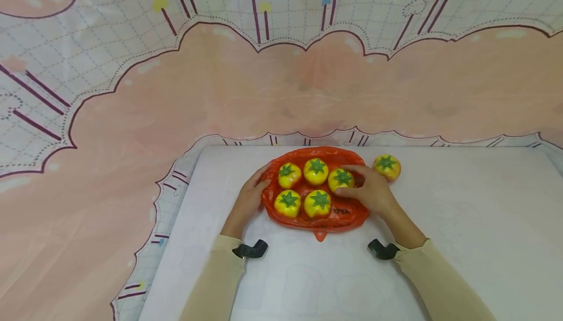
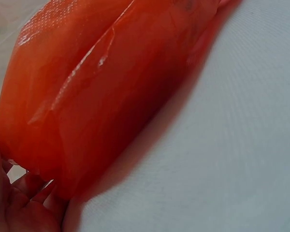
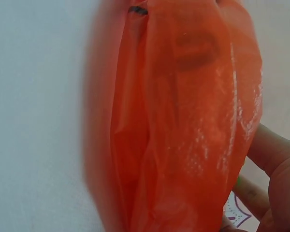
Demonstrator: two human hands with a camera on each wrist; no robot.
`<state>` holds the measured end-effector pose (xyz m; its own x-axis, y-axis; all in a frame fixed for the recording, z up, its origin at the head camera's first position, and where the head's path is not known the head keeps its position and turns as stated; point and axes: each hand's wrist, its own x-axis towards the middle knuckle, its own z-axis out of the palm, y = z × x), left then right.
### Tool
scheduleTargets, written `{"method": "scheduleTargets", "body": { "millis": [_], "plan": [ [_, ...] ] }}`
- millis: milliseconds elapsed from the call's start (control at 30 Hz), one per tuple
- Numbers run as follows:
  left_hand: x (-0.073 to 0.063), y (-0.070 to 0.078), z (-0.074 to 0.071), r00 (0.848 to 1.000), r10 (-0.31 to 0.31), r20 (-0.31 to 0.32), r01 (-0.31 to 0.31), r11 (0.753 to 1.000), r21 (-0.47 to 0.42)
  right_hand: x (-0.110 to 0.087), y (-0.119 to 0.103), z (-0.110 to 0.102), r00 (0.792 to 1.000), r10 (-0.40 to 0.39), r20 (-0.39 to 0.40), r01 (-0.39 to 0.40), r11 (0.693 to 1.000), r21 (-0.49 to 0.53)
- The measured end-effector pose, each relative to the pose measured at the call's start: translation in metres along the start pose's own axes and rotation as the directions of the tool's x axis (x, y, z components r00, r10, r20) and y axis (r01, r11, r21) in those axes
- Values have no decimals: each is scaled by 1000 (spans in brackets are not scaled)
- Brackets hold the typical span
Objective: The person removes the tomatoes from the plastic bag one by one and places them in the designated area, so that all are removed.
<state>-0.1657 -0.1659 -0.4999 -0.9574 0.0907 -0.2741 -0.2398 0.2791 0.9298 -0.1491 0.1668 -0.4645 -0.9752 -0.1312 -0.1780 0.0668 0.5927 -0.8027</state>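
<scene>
A red plastic bag (image 1: 347,221) lies opened wide on the white table, its wall bulging in both wrist views. Inside stand several yellow toy tomatoes (image 1: 317,203) with green star-shaped leaves, in two rows. At the bag's left rim, my left hand (image 1: 249,199) holds the plastic, thumb over the edge; in the left wrist view its curled fingers (image 2: 31,193) are partly hidden by the bag. My right hand (image 1: 371,191) reaches over the right rim and grips the rightmost toy tomato (image 1: 340,179) between thumb and fingers. The bag wall covers most of that grip in the right wrist view.
Another yellow toy tomato (image 1: 387,167) sits on the table just right of the bag, behind my right hand. The white table (image 1: 475,213) ends at a back edge against a pink patterned cloth (image 1: 308,91).
</scene>
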Motion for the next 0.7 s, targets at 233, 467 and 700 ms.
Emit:
{"method": "scheduleTargets", "body": {
  "millis": [233,467,700],
  "plan": [
    [1,-2,-1,1000,0,6,0,1000,-14,-6,-5,0,1000,-8,-8,8,1000,6],
    [1,-1,-1,1000,14,16,-14,1000,-12,-10,-9,-3,1000,5,-28,-5,1000,-2],
    [2,-3,-3,999,19,26,-18,999,-30,-13,-11,-2,999,29,-30,-29,999,14]
  ]
}}
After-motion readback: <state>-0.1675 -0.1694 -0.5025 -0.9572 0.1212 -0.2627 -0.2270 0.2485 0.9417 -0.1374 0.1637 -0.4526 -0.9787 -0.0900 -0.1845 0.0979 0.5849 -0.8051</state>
